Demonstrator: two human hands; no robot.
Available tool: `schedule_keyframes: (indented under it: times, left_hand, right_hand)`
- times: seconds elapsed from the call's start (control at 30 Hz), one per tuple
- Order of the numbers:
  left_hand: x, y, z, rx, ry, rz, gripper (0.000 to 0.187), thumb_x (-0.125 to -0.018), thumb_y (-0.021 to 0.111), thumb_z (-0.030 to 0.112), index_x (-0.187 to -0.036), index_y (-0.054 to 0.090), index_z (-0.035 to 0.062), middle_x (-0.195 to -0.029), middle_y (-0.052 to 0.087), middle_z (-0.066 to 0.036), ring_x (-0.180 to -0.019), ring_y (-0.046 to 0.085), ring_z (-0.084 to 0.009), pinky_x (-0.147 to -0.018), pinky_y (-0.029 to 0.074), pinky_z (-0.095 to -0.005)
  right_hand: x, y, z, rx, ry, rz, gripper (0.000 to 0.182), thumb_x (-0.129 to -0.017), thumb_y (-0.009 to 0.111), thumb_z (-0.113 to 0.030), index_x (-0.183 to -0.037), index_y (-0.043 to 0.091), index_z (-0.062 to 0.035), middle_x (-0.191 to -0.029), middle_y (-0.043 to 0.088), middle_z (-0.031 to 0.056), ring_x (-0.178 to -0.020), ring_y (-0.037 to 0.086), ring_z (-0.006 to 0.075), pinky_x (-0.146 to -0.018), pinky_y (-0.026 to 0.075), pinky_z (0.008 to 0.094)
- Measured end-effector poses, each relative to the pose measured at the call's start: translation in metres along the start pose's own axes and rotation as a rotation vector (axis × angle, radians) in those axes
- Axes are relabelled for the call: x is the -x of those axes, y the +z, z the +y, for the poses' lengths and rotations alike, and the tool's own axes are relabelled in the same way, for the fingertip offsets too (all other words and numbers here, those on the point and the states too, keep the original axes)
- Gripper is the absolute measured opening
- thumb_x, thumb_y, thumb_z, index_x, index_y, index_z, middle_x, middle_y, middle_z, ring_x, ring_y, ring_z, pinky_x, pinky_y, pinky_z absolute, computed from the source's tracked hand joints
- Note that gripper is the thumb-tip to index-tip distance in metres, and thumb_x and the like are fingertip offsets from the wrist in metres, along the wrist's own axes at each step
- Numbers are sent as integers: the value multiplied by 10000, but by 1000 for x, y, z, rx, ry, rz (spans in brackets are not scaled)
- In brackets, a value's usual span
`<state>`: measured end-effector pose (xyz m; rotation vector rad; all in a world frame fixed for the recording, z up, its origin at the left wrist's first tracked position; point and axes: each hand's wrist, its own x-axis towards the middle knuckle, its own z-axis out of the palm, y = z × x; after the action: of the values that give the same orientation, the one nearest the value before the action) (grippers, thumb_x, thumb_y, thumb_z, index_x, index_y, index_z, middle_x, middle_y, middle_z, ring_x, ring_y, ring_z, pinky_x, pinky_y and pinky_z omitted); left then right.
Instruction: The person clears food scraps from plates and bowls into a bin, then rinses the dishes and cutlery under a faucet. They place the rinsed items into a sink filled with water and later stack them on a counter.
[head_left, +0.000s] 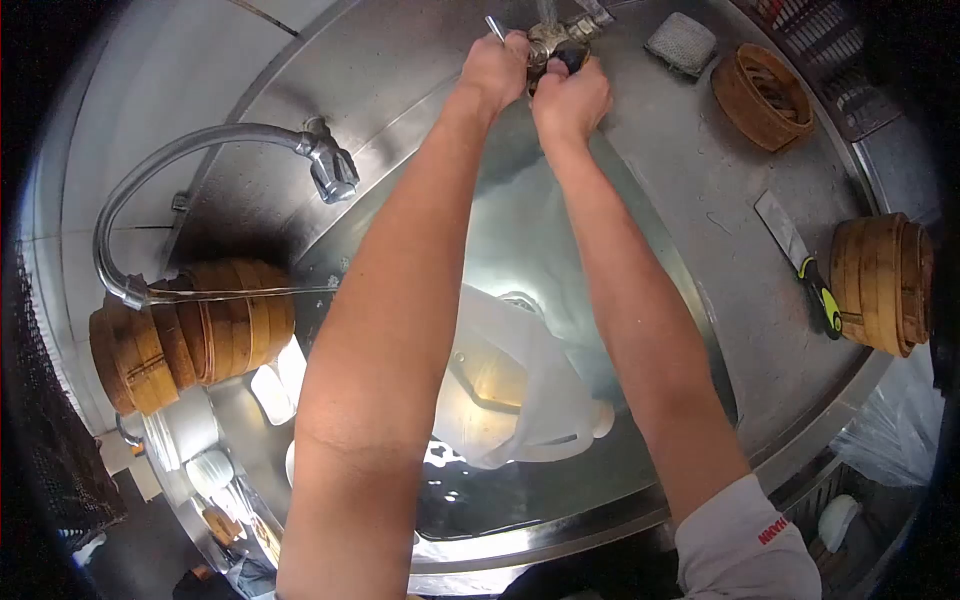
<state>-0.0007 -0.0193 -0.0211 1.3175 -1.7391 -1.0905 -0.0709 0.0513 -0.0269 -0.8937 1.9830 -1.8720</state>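
Note:
Both my arms stretch across a steel sink to a metal tap fitting [548,40] at its far side. My left hand [495,72] is closed at the fitting's left side, and a thin metal rod [495,28] sticks up past its fingers. On the fitting's right, my right hand [572,98] is closed around a dark part [572,56]; its exact kind is partly hidden by the fingers. Below my arms, a pale translucent plastic jug [490,395] with a white cap [602,418] lies on its side in the water-filled sink [520,195].
A curved faucet [190,135] at left runs water into the sink. Bamboo steamers [235,320] stand at left, with another stack [875,285] at right. A scraper [795,250], a scouring pad [682,42] and a round bamboo steamer [762,98] lie on the right ledge.

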Motion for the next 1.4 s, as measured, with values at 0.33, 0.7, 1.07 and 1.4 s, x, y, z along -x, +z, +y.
schedule_keyframes:
  times: [0.33,0.7,1.07,1.4]
  left_hand:
    - [1,-3,-3,-7,-58,-53,465,-934,425,338,-1017,609,-81,-1002,608,-328,-1030,568,-451,-881,437,-438]
    - [3,-3,-1,29,-49,-27,405,-954,443,317,-1102,599,-26,-969,639,-234,-932,615,-340,-834,469,-399]
    - [6,-11,10,-57,-198,-150,450,-981,391,383,-1278,533,76,-1177,584,-91,-1040,564,-222,-863,503,-402]
    - [20,-17,21,-142,-119,-132,507,-951,463,410,-1284,509,30,-914,573,-116,-744,515,-177,-632,455,-363]
  right_hand:
    - [-25,9,-19,-74,159,56,229,-803,611,-65,-978,541,65,-893,641,271,-895,603,455,-831,441,499]
    - [11,4,-4,63,89,65,247,-787,595,-7,-989,469,58,-878,609,270,-842,607,445,-764,459,484]
    - [0,-24,-8,193,-59,-233,131,-825,584,-11,-927,533,53,-797,640,228,-806,651,378,-614,526,421]
    - [-37,-302,-47,884,-155,-548,298,-789,638,-139,-1058,614,-13,-1137,549,194,-1095,493,389,-903,427,496]
